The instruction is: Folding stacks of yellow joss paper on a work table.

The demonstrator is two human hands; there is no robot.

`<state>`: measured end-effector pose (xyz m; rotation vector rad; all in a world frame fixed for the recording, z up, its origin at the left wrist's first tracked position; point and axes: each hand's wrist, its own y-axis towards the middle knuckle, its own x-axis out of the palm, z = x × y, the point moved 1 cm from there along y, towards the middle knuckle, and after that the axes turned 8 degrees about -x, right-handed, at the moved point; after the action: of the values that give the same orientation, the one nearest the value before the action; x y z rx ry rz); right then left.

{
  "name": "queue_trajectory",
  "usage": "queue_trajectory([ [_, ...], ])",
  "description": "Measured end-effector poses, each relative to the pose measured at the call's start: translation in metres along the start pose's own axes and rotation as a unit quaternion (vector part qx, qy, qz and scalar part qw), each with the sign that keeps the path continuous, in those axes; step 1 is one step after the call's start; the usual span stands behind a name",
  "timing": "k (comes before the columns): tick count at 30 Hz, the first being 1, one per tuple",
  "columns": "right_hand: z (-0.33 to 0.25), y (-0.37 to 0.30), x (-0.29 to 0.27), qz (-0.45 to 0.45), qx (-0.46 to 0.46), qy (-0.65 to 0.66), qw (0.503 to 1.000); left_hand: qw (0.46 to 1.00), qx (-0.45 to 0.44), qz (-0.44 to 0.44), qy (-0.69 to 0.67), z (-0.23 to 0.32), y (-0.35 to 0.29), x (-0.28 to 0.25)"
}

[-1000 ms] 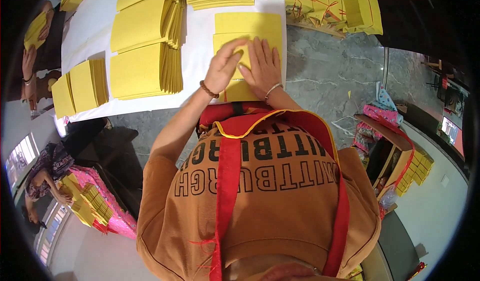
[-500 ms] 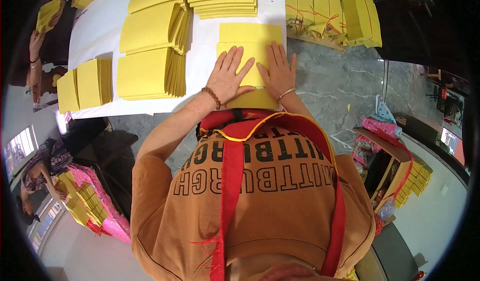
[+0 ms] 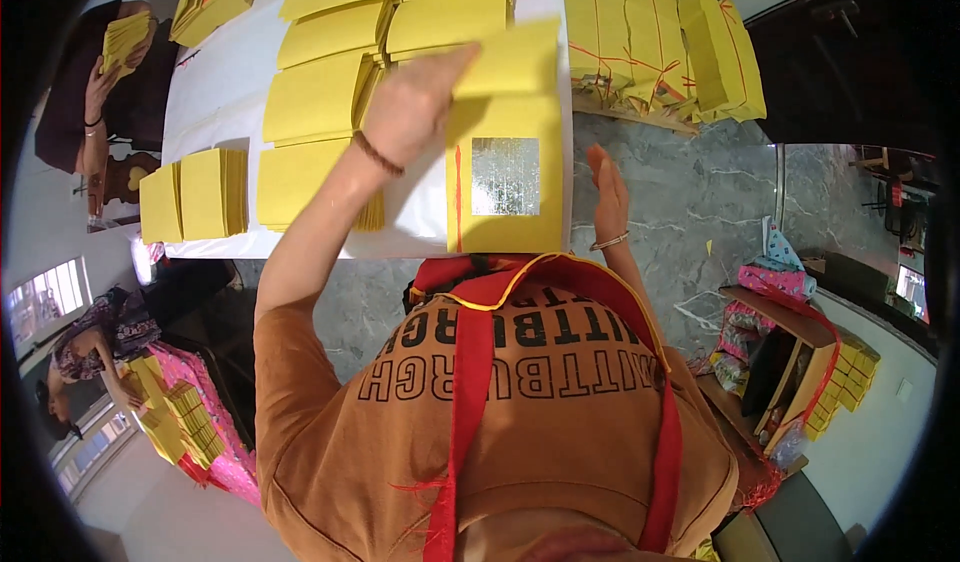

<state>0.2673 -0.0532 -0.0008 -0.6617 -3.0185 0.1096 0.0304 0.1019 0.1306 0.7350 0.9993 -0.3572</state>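
Observation:
My left hand (image 3: 410, 110), beaded bracelet at its wrist, is closed and blurred by motion. Its fingertips are at the left edge of a folded yellow paper sheet (image 3: 515, 62), tilted up off the table. Below that lies a flat yellow sheet (image 3: 505, 234) with a silver foil square (image 3: 505, 177) in its middle and a red streak along its left side. My right hand (image 3: 609, 192), a bangle on its wrist, hangs just past the table's right edge. Its fingers are stretched out and hold nothing.
Stacks of folded yellow paper (image 3: 315, 97) fill the left and far parts of the white table (image 3: 415, 187). Bundles tied with red string (image 3: 655, 42) stand beyond its right edge. Another person's hand (image 3: 98, 87) holds yellow papers at the far left. A wooden shelf (image 3: 800, 347) stands at right.
My hands have come off the folded yellow paper. The left has moved up and left, lifting a folded sheet; the right has moved right, off the table. The foil square has come into view.

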Motion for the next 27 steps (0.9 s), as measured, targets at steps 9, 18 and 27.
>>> queue_trajectory([
  [9, 0.012, -0.003, 0.015, -0.029, -0.089, -0.065, 0.993, 0.981, -0.033, -0.043, 0.188, -0.12, 0.044, 0.086],
  [18, 0.018, -0.001, 0.017, -0.025, -0.11, -0.121, 0.986, 0.947, -0.123, -0.226, 0.19, -0.106, 0.044, 0.097],
  [27, 0.012, -0.003, 0.026, -0.048, -0.173, -0.212, 0.961, 0.931, -0.167, -0.254, 0.203, -0.111, 0.037, 0.116],
])
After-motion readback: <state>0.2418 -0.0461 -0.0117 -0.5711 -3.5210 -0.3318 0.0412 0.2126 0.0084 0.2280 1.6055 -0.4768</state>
